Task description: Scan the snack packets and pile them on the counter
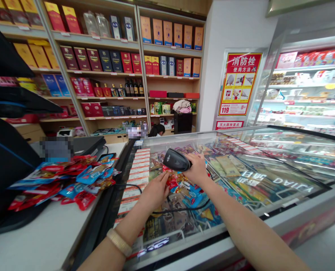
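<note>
My right hand (197,168) is wrapped round the handle of a black barcode scanner (175,159), whose head points left over the glass. Below it, my left hand (155,191) has thumb and fingers closed at the edge of a red snack packet (172,180). Its fingertips are partly hidden among the packets. Blue and red snack packets (194,195) lie loose on the freezer's glass top, just right of that hand. The scanner's black cable (181,209) loops across the glass beneath both hands.
A pile of red and blue snack packets (79,177) covers part of the white counter (57,233) at left, beside a black monitor stand (6,169). The glass-topped freezer (269,180) holds frozen goods. Behind are shelves of boxes (111,60) and a person's head (156,130).
</note>
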A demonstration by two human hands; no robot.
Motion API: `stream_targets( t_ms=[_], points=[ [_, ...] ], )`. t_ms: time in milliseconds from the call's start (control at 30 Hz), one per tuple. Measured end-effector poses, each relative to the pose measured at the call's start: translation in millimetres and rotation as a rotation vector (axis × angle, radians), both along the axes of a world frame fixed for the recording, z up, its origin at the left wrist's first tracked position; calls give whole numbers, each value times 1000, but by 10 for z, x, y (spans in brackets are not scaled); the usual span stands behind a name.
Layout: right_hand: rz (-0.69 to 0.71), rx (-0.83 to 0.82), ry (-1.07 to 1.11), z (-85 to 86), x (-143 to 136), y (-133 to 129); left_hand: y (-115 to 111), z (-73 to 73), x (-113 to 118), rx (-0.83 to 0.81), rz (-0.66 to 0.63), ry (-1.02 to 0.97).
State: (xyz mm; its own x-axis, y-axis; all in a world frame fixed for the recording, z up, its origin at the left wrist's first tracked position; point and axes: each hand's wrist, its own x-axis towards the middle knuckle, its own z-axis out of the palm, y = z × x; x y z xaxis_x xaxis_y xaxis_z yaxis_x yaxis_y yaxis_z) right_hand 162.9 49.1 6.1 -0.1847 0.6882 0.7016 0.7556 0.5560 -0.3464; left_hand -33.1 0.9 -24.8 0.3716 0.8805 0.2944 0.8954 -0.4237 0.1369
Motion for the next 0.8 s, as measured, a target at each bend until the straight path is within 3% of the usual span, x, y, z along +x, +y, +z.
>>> stream_targets(
  t_ms=[167, 333, 433, 567, 633, 800],
  points=[
    [0, 0, -4, -11, -3, 1, 25, 21, 6, -84, 135, 26],
    [28, 5, 11, -27, 8, 10, 44, 87, -30, -81, 182, -31],
    [12, 9, 12, -24, 17, 7, 97, 85, -127, -14, 230, -373],
    [-7, 20, 22, -20, 31, 11, 183, 79, -293, -161, 347, -1179],
    [-9, 22, 24, -23, 37, 19, 198, 103, -362, -211, 407, -1476],
    [41, 7, 3, -40, 38, 40, 148, 205, -438, -198, 382, -1744]
  ],
)
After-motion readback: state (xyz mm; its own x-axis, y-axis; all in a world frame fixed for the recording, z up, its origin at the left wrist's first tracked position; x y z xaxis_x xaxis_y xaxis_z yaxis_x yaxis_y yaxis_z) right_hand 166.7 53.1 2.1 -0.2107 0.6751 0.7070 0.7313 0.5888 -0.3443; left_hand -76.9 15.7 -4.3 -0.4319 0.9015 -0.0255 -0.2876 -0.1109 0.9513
